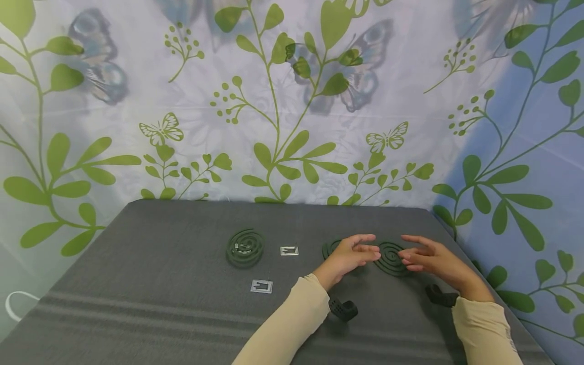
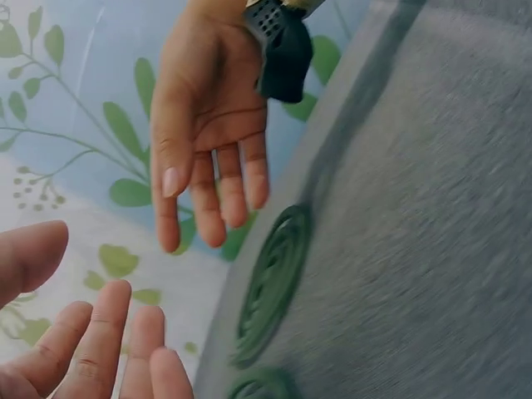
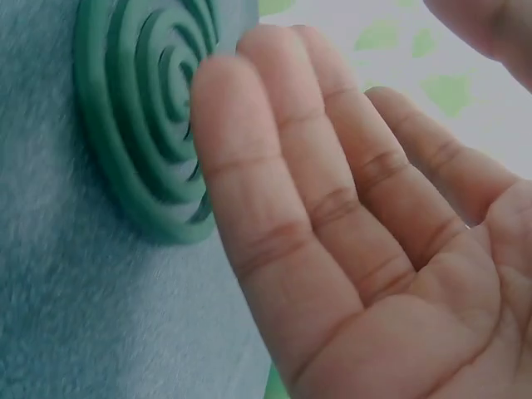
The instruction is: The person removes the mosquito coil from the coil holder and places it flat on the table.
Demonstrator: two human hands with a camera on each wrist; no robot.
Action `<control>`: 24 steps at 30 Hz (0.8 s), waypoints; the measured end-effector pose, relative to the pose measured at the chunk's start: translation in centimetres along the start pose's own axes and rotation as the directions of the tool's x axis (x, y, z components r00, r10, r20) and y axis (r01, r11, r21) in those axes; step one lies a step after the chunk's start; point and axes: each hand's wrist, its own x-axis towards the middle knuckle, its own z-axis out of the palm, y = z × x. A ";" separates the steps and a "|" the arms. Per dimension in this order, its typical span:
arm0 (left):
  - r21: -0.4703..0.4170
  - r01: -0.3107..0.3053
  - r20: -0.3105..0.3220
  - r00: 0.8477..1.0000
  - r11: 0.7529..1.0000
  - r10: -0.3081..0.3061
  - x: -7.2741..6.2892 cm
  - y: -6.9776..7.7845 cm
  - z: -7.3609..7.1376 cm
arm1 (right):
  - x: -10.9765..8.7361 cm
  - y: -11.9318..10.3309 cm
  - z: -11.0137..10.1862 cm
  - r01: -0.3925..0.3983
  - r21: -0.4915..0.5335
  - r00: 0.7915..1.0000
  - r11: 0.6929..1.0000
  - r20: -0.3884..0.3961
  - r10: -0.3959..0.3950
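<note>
Nearest: beige sleeves point(image 1: 285, 329) | left hand point(image 1: 348, 256): empty, fingers loosely spread | right hand point(image 1: 427, 260): empty, fingers extended, nearly side by side | green coil point(image 1: 391, 257): flat on grey table point(image 1: 182, 238), between hands in head view; probably light, stiff, brittle; best held by opposite edges

Dark green spiral coil point(image 1: 390, 258) lying flat on the grey surface point(image 1: 182, 314), round, a matching second coil point(image 1: 326, 250) just left of it, partly hidden
</note>
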 end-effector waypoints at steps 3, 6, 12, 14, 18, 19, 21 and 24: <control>0.053 -0.023 0.012 1.000 0.998 0.022 -0.3 0.8 -0.7 | 0.0 -0.5 0.3 0.023 0.007 1.000 1.000 0.010 -0.023; 0.084 -0.038 0.039 0.999 0.996 0.035 -0.5 1.6 -1.5 | 0.1 -1.0 0.7 0.047 0.009 0.999 0.999 -0.005 -0.047; 0.151 -0.079 0.108 0.992 0.985 0.063 -1.0 3.0 -3.0 | 0.3 -1.7 1.6 0.169 0.030 0.984 0.985 -0.067 -0.167; 0.180 -0.098 0.129 0.989 0.979 0.075 -1.2 3.4 -3.4 | 0.5 -1.7 1.9 0.217 0.046 0.973 0.975 -0.084 -0.213; 0.208 -0.143 0.140 0.983 0.968 0.115 -1.6 4.2 -4.1 | 0.8 -2.1 2.6 0.286 0.072 0.955 0.956 -0.108 -0.277; 0.211 -0.155 0.141 0.982 0.965 0.127 -1.7 4.4 -4.2 | 0.9 -2.2 2.8 0.297 0.080 0.951 0.952 -0.115 -0.287; 0.222 -0.179 0.147 0.978 0.958 0.148 -1.9 4.8 -4.6 | 1.1 -2.5 3.2 0.317 0.098 0.944 0.943 -0.127 -0.305; 0.265 -0.226 0.171 0.968 0.938 0.184 -2.3 5.4 -5.2 | 1.4 -2.8 4.0 0.351 0.123 0.932 0.928 -0.142 -0.334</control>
